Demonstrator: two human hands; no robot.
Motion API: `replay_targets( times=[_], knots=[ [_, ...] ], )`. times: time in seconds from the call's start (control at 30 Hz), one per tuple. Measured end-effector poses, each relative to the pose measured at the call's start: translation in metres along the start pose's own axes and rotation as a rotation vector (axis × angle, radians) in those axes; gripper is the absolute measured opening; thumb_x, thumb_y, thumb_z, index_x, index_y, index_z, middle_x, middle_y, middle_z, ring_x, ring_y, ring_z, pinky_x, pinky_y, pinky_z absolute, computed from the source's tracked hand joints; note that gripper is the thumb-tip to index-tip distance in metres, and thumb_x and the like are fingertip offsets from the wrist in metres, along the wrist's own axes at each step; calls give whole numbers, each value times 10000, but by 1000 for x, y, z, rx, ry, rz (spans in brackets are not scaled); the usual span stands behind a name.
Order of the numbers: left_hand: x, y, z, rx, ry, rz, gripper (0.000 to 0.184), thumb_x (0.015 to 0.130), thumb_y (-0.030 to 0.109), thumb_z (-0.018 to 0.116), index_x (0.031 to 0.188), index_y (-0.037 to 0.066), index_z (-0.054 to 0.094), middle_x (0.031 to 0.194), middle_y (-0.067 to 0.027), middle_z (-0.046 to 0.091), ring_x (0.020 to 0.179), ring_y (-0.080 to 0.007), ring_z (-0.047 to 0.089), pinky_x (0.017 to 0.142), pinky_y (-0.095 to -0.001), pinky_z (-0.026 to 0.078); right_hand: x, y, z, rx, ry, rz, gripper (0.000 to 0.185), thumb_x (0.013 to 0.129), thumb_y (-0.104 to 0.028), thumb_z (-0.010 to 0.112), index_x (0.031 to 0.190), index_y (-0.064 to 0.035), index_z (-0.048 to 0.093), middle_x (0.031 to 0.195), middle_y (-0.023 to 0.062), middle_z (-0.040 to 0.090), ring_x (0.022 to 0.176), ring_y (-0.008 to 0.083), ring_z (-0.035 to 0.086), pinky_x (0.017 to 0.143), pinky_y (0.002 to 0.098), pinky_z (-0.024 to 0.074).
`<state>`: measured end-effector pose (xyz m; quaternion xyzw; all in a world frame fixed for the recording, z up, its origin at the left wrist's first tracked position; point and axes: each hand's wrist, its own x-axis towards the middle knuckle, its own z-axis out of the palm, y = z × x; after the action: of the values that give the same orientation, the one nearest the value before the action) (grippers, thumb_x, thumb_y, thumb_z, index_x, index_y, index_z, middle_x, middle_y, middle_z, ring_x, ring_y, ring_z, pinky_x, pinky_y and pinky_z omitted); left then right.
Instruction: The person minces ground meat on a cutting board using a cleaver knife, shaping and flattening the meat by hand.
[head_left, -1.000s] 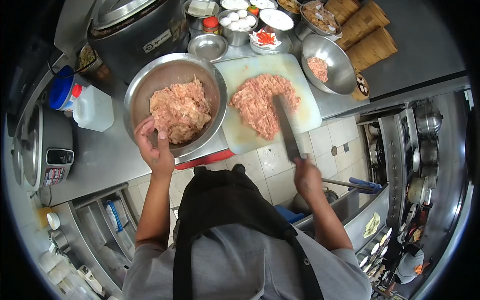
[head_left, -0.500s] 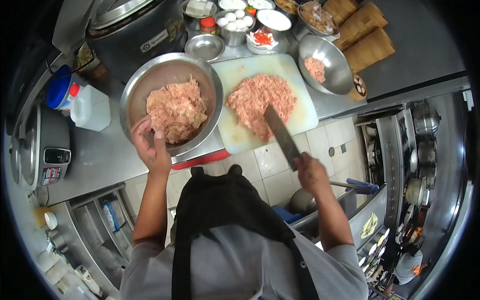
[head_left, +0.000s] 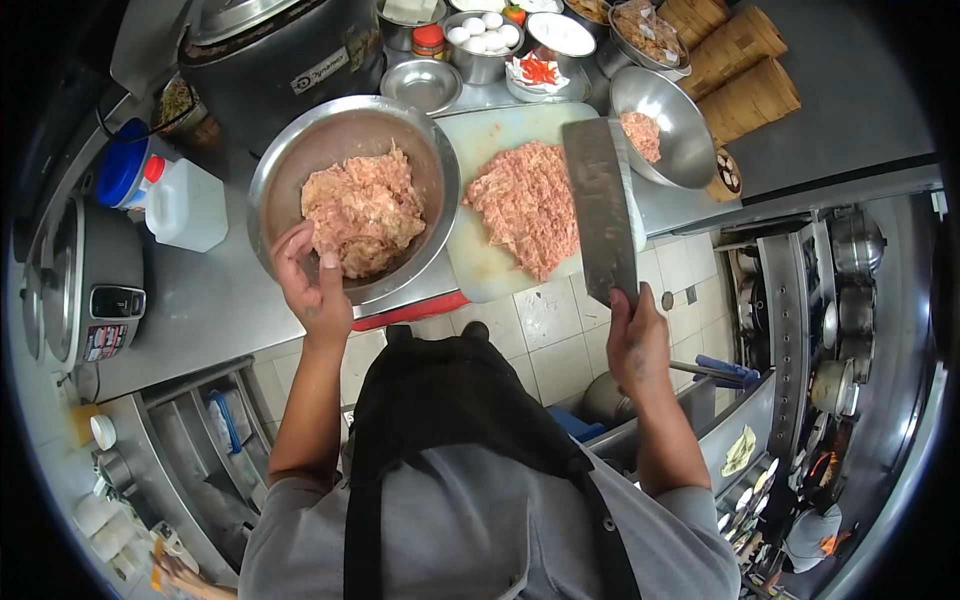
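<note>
My left hand (head_left: 315, 280) is over the near left rim of a large steel bowl (head_left: 262, 190), thumb and curled fingers apart. Whether it presses on the rim I cannot tell. A lump of minced meat (head_left: 365, 215) lies in this bowl, close to the fingertips. My right hand (head_left: 640, 345) is closed around the handle of a cleaver (head_left: 603, 215). Its broad blade faces up to me and covers the right part of a white cutting board (head_left: 480, 275). Beside the blade, flattened minced meat (head_left: 525, 210) spreads over the board, partly hidden.
A smaller steel bowl (head_left: 670, 105) with some mince stands right of the board. Behind are a steel dish (head_left: 422, 86), a pot of eggs (head_left: 482, 65) and red strips (head_left: 538, 72). A jug (head_left: 185, 205) and a black cooker (head_left: 270, 60) stand left. Another person (head_left: 812, 540) is far right.
The cleaver has come off the meat and moved right, its blade turning from edge-on to broadside. The left hand keeps its place at the bowl. The whole view has shifted slightly.
</note>
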<state>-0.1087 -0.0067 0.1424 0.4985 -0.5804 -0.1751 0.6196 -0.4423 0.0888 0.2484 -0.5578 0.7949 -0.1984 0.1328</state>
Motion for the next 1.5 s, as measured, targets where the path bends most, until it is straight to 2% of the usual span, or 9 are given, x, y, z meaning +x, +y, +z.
replay_targets(
  times=[0.07,0.2,0.4,0.53,0.8,0.93,1.17,1.27,1.5],
  knots=[
    [1,-1,0,-4,-9,12,357,948,219,576,1219,-5,514,1267,-144,513,1175,-220,496,992,-348,395,-12,31,40,44,120,-51,223,987,-205,525,908,1,560,670,252,629,625,456,627,547,518,480],
    [2,-4,3,-38,-3,20,340,947,192,575,1215,-5,505,1258,-148,518,1165,-220,495,991,-348,390,-5,48,39,-258,-325,-100,225,978,-233,517,901,-28,566,677,231,636,707,435,646,666,538,496],
    [2,0,1,-38,-17,8,316,939,159,580,1199,-1,496,1245,-152,525,1150,-229,496,975,-342,383,-9,3,7,89,102,6,206,963,-202,565,982,3,571,699,253,640,658,439,641,556,519,476],
    [-1,1,0,-28,-15,12,321,940,161,579,1205,0,496,1247,-151,523,1153,-231,495,978,-343,381,-10,47,51,-290,-452,32,276,988,-246,471,1015,10,570,801,278,655,840,457,643,739,528,497],
    [1,0,3,-3,-16,10,332,944,170,568,1219,1,490,1246,-150,524,1154,-234,496,983,-352,384,-9,17,30,116,113,14,228,974,-216,546,959,11,564,745,270,652,729,469,641,638,525,496],
    [-1,1,-1,8,-34,16,335,945,172,566,1222,0,489,1250,-152,524,1155,-235,497,986,-356,387,-5,48,50,-262,-434,-66,298,991,-277,465,950,-1,569,788,261,662,769,451,650,716,539,505],
    [0,1,4,-12,13,13,328,946,165,558,1219,-4,491,1254,-151,524,1156,-234,496,983,-353,388,-8,26,40,86,34,-7,284,984,-237,514,979,43,565,700,292,626,652,477,632,606,537,498],
    [-2,-2,3,-41,20,18,324,947,162,556,1214,-6,483,1245,-159,521,1160,-242,497,1002,-366,384,-9,56,64,-198,-505,28,286,973,-231,539,1021,49,572,791,323,636,819,490,631,697,513,499],
    [-5,21,9,-92,38,127,304,951,184,549,1175,-10,481,1237,-185,508,1155,-267,531,1014,-407,420,19,10,16,99,22,-91,201,970,-194,543,970,6,552,709,266,639,679,477,623,611,548,483]
  ],
)
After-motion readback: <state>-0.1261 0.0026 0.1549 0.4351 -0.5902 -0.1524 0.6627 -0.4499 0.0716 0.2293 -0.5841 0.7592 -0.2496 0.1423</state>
